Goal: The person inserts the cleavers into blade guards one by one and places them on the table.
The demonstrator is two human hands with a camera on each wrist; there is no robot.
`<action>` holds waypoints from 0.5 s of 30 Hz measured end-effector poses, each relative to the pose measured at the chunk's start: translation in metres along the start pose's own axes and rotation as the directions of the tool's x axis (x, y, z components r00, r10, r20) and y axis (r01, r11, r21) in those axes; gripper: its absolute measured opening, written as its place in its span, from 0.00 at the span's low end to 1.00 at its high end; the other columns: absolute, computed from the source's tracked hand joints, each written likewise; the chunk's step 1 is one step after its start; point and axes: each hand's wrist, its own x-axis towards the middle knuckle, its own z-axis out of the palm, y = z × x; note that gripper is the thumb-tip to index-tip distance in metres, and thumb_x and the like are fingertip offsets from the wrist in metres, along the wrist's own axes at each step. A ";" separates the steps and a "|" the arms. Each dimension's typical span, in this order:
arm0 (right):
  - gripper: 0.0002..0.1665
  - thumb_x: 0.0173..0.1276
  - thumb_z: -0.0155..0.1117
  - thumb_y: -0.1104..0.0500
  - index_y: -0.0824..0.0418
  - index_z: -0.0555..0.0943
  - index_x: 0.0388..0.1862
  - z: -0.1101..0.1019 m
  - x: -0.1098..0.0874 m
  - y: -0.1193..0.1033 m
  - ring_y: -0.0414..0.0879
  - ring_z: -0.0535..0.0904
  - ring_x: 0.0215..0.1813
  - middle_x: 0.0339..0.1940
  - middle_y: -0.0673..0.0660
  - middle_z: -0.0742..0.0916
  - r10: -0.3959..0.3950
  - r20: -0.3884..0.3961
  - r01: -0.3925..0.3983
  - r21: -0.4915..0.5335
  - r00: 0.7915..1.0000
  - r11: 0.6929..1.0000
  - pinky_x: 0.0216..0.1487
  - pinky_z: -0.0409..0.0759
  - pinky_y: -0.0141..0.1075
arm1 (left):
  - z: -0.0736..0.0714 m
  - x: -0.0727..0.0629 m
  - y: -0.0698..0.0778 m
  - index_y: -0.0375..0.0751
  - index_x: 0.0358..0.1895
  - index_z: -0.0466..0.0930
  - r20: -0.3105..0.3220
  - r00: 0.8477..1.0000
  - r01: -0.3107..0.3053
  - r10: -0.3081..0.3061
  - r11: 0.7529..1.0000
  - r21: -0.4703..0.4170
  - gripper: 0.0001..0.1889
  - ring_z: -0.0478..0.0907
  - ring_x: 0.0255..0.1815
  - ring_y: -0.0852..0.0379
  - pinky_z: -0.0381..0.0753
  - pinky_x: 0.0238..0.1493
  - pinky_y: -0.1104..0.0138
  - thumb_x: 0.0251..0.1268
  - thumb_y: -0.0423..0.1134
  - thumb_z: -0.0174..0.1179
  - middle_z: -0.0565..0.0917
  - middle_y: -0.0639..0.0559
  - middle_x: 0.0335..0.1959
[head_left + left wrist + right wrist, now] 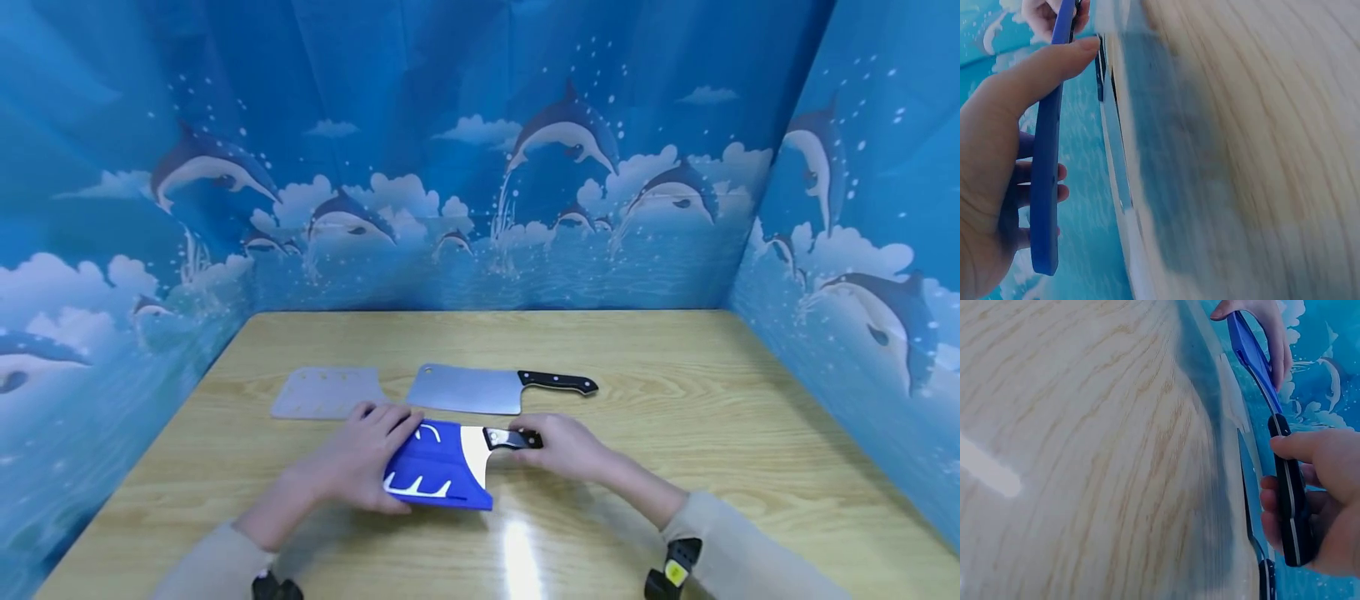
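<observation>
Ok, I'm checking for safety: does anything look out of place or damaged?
Nothing looks spilled or damaged. Only the silver metal cleaver with a black handle stands out: its blade lies bare on the pale wooden table, whereas the held black-handled cleaver is mostly covered by a blue, white-marked sheath.

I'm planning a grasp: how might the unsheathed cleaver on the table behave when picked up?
The unsheathed cleaver looks metal-bladed, so probably stiff. Lifted by its slim black handle, it may tip toward the broad blade.
</observation>
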 end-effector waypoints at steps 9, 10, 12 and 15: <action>0.12 0.53 0.70 0.61 0.61 0.82 0.38 0.013 0.013 0.010 0.40 0.75 0.35 0.32 0.47 0.82 0.064 0.061 -0.074 0.190 0.996 0.979 0.39 0.74 0.36 | 0.007 -0.004 -0.015 0.34 0.65 0.65 0.150 0.988 0.050 -0.039 0.996 -0.071 0.57 0.67 0.57 0.48 0.64 0.56 0.49 0.33 0.75 0.60 0.71 0.43 0.58; 0.12 0.53 0.70 0.61 0.61 0.82 0.37 0.014 0.013 0.011 0.41 0.75 0.36 0.32 0.48 0.82 0.069 0.062 -0.080 0.196 0.996 0.977 0.40 0.74 0.36 | 0.007 -0.004 -0.015 0.34 0.65 0.65 0.166 0.985 0.057 -0.044 0.996 -0.075 0.57 0.67 0.58 0.48 0.64 0.56 0.48 0.33 0.75 0.60 0.71 0.44 0.58; 0.13 0.52 0.71 0.61 0.62 0.82 0.37 0.017 0.015 0.011 0.43 0.75 0.37 0.33 0.49 0.82 0.087 0.064 -0.099 0.210 0.994 0.973 0.42 0.74 0.38 | 0.008 -0.005 -0.015 0.34 0.64 0.65 0.194 0.979 0.074 -0.055 0.993 -0.090 0.55 0.66 0.59 0.48 0.63 0.58 0.47 0.34 0.73 0.62 0.71 0.43 0.58; 0.14 0.52 0.70 0.62 0.63 0.81 0.38 0.021 0.016 0.011 0.45 0.76 0.39 0.35 0.51 0.82 0.110 0.078 -0.125 0.232 0.991 0.965 0.45 0.75 0.41 | 0.010 -0.005 -0.014 0.33 0.64 0.65 0.235 0.969 0.104 -0.074 0.988 -0.118 0.54 0.66 0.59 0.46 0.62 0.59 0.44 0.35 0.70 0.63 0.70 0.42 0.58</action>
